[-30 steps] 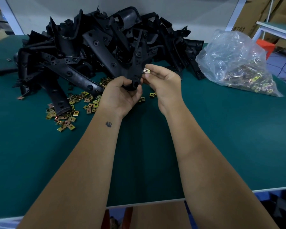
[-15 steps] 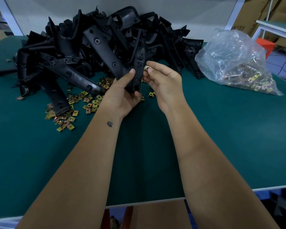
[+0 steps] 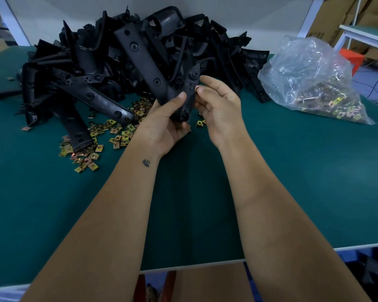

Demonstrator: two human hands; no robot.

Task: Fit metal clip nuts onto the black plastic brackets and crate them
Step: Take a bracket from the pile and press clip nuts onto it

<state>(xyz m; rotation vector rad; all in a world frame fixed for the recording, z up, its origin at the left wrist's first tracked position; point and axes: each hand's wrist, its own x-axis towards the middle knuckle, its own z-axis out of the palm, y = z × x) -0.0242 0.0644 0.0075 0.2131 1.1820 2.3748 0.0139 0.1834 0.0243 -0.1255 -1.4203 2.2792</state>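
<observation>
Since a second ago, the right hand has brought its pinched small brass-coloured metal clip nut against the edge of the long black plastic bracket, gripped by the left hand above the green desk's far middle; fitting looks imminent.

Dim, flat overhead light, soft shadows, wide-angle edge warp, slight blur throughout.

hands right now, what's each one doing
Left hand: grips the black plastic bracket.
Right hand: pinches a metal clip nut against the bracket's edge.
</observation>
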